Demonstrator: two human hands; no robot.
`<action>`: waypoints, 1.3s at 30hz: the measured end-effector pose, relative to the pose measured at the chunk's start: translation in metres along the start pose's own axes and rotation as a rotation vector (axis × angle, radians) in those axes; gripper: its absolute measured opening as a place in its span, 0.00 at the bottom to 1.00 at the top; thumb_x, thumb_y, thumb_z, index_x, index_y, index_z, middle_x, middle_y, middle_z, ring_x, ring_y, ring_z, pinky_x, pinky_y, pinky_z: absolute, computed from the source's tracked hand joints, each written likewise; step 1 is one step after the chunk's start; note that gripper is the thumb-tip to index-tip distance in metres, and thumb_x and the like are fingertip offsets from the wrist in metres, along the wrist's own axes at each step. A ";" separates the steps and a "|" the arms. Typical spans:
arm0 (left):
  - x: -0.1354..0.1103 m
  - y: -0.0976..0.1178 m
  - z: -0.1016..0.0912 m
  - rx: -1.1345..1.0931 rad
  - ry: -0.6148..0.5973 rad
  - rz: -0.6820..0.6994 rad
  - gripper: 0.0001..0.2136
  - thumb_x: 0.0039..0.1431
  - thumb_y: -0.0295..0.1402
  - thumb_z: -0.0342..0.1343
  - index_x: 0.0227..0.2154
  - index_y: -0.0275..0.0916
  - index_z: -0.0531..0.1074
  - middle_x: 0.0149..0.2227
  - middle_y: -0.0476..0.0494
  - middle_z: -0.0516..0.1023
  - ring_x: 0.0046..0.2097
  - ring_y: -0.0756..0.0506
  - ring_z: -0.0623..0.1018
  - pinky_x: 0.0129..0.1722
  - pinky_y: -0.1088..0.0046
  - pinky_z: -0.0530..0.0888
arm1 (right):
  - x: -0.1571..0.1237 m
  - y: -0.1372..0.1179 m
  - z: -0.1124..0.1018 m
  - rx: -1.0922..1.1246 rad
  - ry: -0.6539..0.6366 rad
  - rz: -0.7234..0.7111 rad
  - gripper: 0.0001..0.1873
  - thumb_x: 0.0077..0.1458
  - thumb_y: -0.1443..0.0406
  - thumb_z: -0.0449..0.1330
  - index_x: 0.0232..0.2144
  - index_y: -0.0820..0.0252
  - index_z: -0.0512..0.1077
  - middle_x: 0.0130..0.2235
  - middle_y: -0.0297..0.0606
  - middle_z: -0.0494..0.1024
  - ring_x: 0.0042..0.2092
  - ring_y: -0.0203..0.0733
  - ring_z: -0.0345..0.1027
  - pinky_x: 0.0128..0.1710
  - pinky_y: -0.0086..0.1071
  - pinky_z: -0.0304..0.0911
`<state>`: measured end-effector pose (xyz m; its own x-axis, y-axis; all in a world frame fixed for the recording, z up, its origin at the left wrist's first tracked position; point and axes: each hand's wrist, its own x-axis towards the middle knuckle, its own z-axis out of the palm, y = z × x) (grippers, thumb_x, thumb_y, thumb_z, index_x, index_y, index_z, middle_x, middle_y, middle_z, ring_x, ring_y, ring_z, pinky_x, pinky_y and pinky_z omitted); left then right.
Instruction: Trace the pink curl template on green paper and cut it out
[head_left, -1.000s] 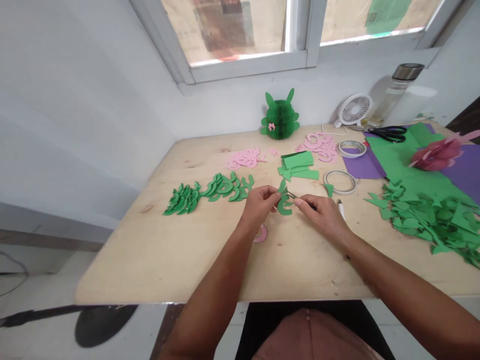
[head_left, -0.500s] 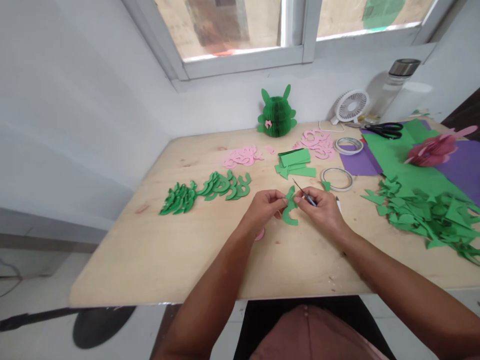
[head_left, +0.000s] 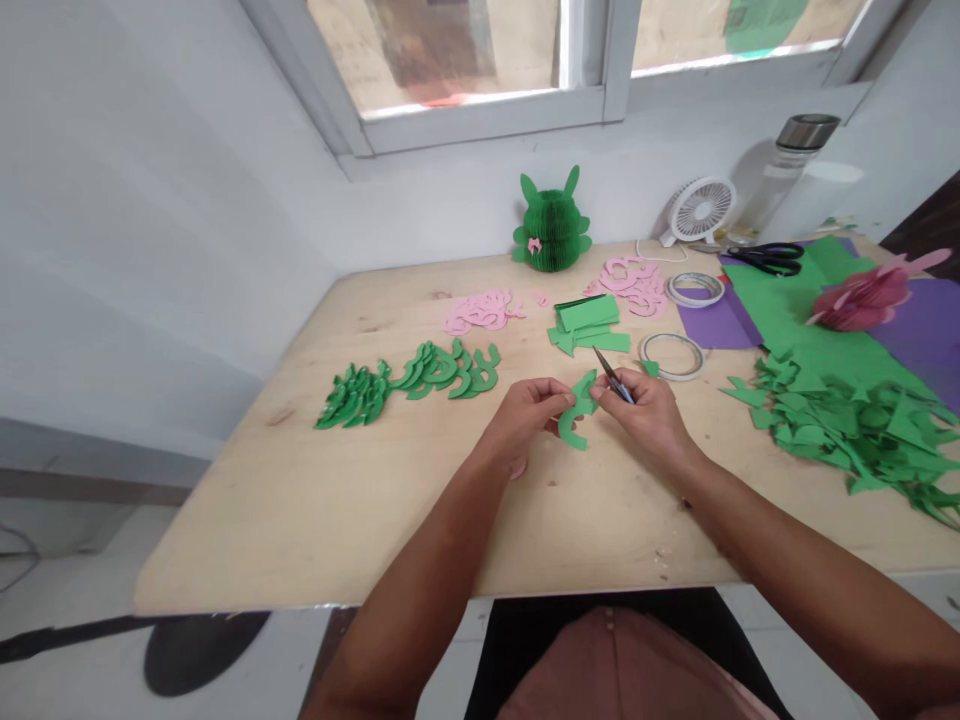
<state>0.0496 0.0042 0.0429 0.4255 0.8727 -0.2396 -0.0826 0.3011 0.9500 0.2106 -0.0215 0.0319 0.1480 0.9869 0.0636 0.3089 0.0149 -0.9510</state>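
My left hand [head_left: 527, 415] pinches a curved green paper cutout [head_left: 573, 424] between thumb and fingers, raised over the wooden table [head_left: 420, 520]. My right hand [head_left: 651, 415] is closed around a small pair of scissors [head_left: 613, 374], their blades pointing up and away to the left. Its thumb and fingertip also touch the cutout's right edge. A pink paper piece [head_left: 517, 468] lies by my left wrist, mostly hidden. Ahead of both hands are green paper strips [head_left: 590, 318]. Left of them, green C-shaped cutouts [head_left: 442, 370] lie in overlapping rows.
Green scraps [head_left: 870, 425] are heaped at the right. Tape rolls [head_left: 673, 357], pink cutouts [head_left: 480, 311], black scissors [head_left: 769, 259] and a green honeycomb paper figure [head_left: 552, 232] lie or stand farther back. A small fan [head_left: 702, 210] and a bottle [head_left: 784, 180] stand by the wall.
The scissors have turned in my right hand, so the blades show broader and point more upright. The green cutout has tilted slightly, its lower end shifting left. My left hand keeps its pinch.
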 end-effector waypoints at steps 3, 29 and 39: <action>0.000 0.000 0.000 -0.010 0.010 -0.001 0.07 0.44 0.33 0.61 0.23 0.35 0.71 0.22 0.48 0.72 0.23 0.52 0.72 0.24 0.77 0.69 | -0.001 0.000 0.000 -0.006 0.000 -0.013 0.12 0.46 0.57 0.60 0.23 0.60 0.71 0.22 0.32 0.64 0.26 0.36 0.56 0.24 0.29 0.52; 0.000 0.002 -0.001 -0.006 0.054 0.057 0.08 0.44 0.33 0.61 0.23 0.35 0.69 0.21 0.49 0.72 0.22 0.52 0.72 0.23 0.77 0.69 | -0.010 -0.007 0.002 -0.078 -0.037 -0.189 0.07 0.50 0.63 0.59 0.29 0.61 0.75 0.21 0.30 0.67 0.23 0.32 0.54 0.22 0.27 0.47; 0.001 0.001 -0.005 0.048 0.053 0.126 0.07 0.46 0.34 0.60 0.24 0.35 0.70 0.21 0.50 0.72 0.23 0.52 0.71 0.23 0.77 0.68 | -0.010 -0.011 0.001 0.010 -0.016 -0.165 0.10 0.52 0.60 0.58 0.28 0.61 0.74 0.26 0.34 0.72 0.28 0.35 0.61 0.28 0.29 0.54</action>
<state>0.0455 0.0079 0.0429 0.3665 0.9217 -0.1271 -0.0881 0.1704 0.9814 0.2052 -0.0311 0.0415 0.0809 0.9735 0.2140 0.3187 0.1781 -0.9310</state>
